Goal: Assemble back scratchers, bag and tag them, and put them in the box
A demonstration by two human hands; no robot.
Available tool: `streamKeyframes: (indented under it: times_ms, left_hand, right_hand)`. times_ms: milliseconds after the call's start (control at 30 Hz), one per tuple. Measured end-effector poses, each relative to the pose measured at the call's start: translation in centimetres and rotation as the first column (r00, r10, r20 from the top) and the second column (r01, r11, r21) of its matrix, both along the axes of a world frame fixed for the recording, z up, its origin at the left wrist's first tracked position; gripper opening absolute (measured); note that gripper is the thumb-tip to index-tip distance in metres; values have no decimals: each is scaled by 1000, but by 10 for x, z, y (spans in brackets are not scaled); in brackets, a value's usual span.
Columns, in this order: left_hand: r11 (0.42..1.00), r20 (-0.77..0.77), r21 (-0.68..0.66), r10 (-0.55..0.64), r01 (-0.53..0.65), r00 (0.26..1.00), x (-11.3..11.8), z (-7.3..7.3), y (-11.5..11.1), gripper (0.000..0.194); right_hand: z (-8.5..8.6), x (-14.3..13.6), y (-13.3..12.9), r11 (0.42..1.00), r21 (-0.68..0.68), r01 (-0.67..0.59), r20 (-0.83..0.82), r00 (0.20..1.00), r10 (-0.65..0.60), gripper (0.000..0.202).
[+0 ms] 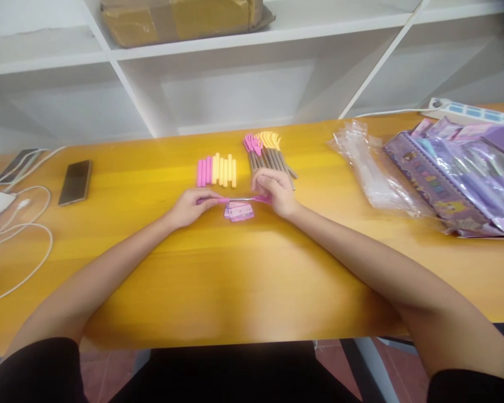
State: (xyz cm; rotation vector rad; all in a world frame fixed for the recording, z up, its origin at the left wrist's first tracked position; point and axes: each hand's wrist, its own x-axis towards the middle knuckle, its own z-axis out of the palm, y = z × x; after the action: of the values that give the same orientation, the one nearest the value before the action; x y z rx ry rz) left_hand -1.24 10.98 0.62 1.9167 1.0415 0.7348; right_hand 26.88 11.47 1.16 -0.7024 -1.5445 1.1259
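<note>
Between my two hands is a thin metal rod with pink ends (pixel 240 199), held level just above the table. My left hand (pixel 194 207) pinches the pink sleeve at its left end. At the other end, the fingers of my right hand (pixel 277 191) close around a wider pink piece, partly hidden by them. Small pink-purple printed cards (pixel 240 212) lie overlapped just below the rod. Beyond my left hand lie pink tubes (pixel 204 172) and yellow tubes (pixel 224 170) in a row. Past my right hand, grey-stemmed pieces with curved pink and yellow heads (pixel 269 146) lie side by side.
Clear plastic bags (pixel 369 168) and a purple printed box (pixel 453 179) holding bagged items lie at right, a power strip (pixel 479 112) behind. On the left are a phone (pixel 75 182), another dark device (pixel 19 165) and white cables (pixel 46 252). White shelving (pixel 252 39) stands along the back.
</note>
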Motion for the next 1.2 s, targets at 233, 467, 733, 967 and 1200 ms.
streamKeyframes:
  times_ms: [233, 467, 733, 967, 1200]
  left_hand:
    - [999, -7, 50, -11, 11, 1000, 0, -1, 0, 41]
    - [996, -28, 76, -52, 54, 998, -1, -3, -1, 38]
    - [934, -89, 349, 119, -81, 989, -11, -8, 2, 31]
    - [804, -280, 593, 149, 49, 948, -10, -10, 3, 36]
    - [721, -408, 673, 180, 162, 895, -6, -14, 4, 43]
  right_hand:
    - [-1, -5, -3, 1000, -1, 15, -21, 1000, -15, 40]
    - [-14, -2, 0, 996, 85, -1, 31, 1000, -2, 39]
    - [-24, 25, 8, 798, 568, 201, 303, 851, -429, 20]
    - [-35, 46, 12, 855, 517, -34, 577, 752, -319, 26]
    - [-40, 43, 14, 784, 618, -67, 585, 705, -401, 30]
